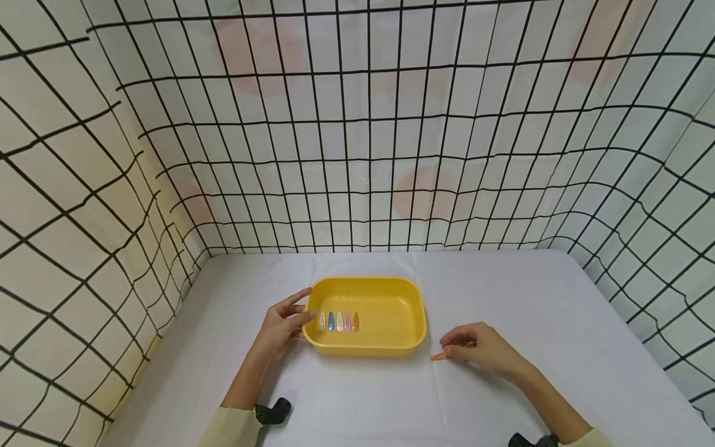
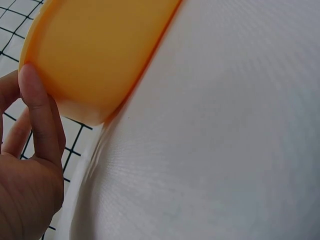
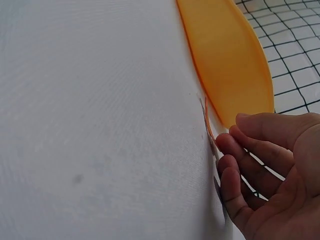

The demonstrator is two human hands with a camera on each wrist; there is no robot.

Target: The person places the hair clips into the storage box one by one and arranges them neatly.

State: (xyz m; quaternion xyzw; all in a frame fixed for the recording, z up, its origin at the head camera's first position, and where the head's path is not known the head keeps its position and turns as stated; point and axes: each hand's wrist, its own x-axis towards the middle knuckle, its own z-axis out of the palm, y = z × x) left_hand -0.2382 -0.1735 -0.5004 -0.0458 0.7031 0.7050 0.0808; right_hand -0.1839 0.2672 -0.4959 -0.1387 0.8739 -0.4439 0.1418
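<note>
In the head view a yellow tray (image 1: 385, 320) holds several snap hair clips in a row near its left end: pale, a blue clip (image 1: 331, 321), white, pink and an orange clip (image 1: 355, 321). My left hand (image 1: 282, 326) grips the tray's left rim, thumb on the near side; the left wrist view shows the digits against the wall. Beyond the tray's right front corner, another orange hair clip (image 3: 207, 117) lies on the white cloth. My right hand (image 1: 483, 349) is at this clip's right end, fingers loosely bent, fingertips touching or very near it.
White cloth covers the table (image 1: 357, 397). Black wire mesh (image 1: 368, 143) rises at the back and on both sides, with white sheeting behind it. Both wrists carry black devices (image 1: 274, 411).
</note>
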